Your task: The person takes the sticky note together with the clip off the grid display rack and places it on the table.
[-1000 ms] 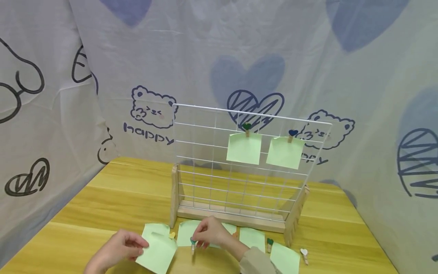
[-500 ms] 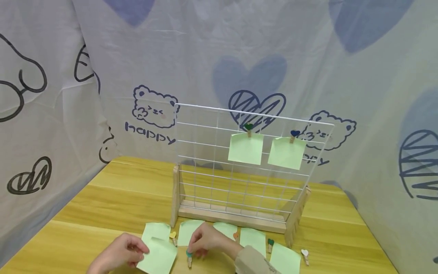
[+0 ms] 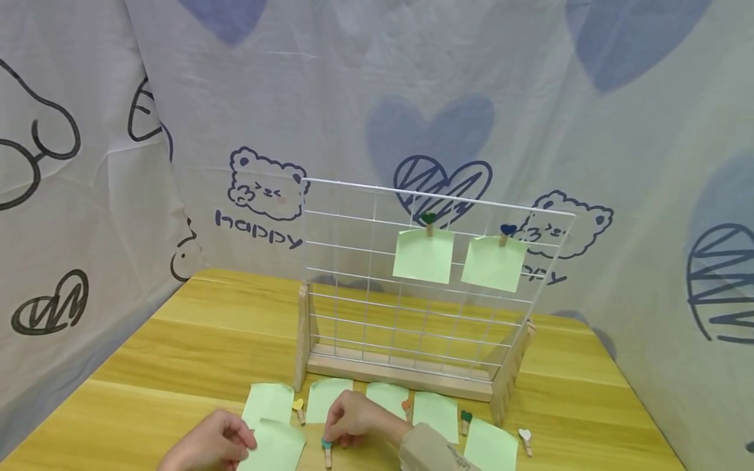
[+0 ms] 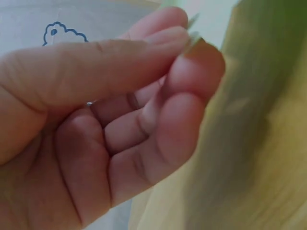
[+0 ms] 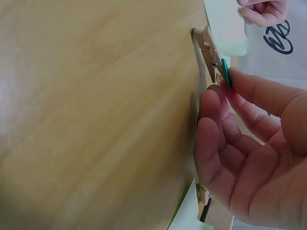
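Observation:
My left hand (image 3: 247,439) pinches a pale green paper note (image 3: 275,449) by its left edge, low over the near side of the wooden table (image 3: 194,340). In the left wrist view the thumb and fingers of that hand (image 4: 192,48) close on the note (image 4: 249,124). Just to the right, my right hand (image 3: 331,437) pinches a wooden clothespin (image 3: 326,453) with a teal heart, its tip down on the table. The right wrist view shows this hand (image 5: 225,88) holding the clothespin (image 5: 210,52) at its heart end, with the note (image 5: 225,24) beyond it.
A white wire grid (image 3: 353,294) in a wooden stand (image 3: 400,376) holds two clipped green notes (image 3: 423,255) (image 3: 493,263). Several more notes (image 3: 436,412) and heart clothespins (image 3: 524,439) lie in front of it. Printed cloth hangs all around.
My right hand has drawn the teal-heart clothespin a little left and nearer to me. My left hand and its note have sunk lower toward the near edge.

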Motion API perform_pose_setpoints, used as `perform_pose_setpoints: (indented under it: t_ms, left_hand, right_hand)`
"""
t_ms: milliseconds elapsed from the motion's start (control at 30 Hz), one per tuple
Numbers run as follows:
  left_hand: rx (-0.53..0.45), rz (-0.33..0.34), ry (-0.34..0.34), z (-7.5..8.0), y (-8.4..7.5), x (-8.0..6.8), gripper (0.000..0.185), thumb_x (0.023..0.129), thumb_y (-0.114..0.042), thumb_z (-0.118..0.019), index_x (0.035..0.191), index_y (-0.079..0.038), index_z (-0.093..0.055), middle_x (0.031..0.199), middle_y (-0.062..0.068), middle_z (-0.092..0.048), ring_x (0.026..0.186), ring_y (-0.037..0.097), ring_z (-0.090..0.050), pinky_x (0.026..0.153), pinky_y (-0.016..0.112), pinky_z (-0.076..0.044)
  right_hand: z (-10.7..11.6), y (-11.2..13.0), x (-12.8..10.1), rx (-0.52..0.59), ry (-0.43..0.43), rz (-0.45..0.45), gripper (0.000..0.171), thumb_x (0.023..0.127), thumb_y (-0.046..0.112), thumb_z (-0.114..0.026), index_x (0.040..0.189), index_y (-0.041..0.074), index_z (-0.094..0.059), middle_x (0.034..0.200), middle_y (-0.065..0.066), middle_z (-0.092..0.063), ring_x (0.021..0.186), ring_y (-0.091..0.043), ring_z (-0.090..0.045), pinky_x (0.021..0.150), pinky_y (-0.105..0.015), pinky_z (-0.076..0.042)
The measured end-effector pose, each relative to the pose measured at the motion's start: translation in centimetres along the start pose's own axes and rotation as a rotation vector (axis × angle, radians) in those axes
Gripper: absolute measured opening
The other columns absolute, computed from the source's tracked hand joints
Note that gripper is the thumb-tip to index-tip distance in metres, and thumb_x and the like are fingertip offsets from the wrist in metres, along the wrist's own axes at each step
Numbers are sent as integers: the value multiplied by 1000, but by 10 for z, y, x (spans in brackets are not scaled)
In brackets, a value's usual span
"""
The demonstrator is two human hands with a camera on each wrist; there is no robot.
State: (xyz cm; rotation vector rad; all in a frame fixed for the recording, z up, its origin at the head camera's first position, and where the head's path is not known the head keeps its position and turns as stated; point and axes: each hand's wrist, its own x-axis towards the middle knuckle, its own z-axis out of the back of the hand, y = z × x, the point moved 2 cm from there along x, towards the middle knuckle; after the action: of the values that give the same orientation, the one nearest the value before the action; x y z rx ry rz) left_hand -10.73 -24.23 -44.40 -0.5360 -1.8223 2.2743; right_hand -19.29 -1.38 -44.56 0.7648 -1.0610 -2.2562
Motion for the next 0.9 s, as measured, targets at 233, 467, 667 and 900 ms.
perform_pose_setpoints:
  t_ms: [233,467,667,900]
  left_hand:
    - [-37,79,-12,-1,4,0,9,74,12,-52,81,18,-55,61,1,-52,53,9,-46,50,21,-41]
    - [-24,119,-3,1,6,-1,8,74,8,-55,79,14,-58,59,0,-54,49,7,-44,50,22,-41]
    - [-10,146,-18,1,5,-4,7,77,3,-57,78,9,-61,61,1,-57,49,7,-45,49,23,-42]
    - [43,157,-75,2,-3,-4,11,79,0,-58,85,10,-58,68,3,-55,53,10,-47,51,25,-43]
  right_hand:
    - [0,-1,1,-36,-13,-24,15,71,2,-71,60,5,-62,47,1,-54,37,-6,-45,33,-16,-35]
    - [0,-1,-2,-41,-16,-30,15,70,2,-73,60,6,-62,48,1,-54,37,-7,-44,33,-16,-35]
    - [5,-3,-5,12,2,7,13,73,4,-71,63,4,-62,50,-1,-54,38,-6,-44,34,-14,-33]
    - [9,-6,-9,5,6,53,13,76,9,-70,64,6,-63,52,-2,-56,37,-5,-45,34,-13,-32]
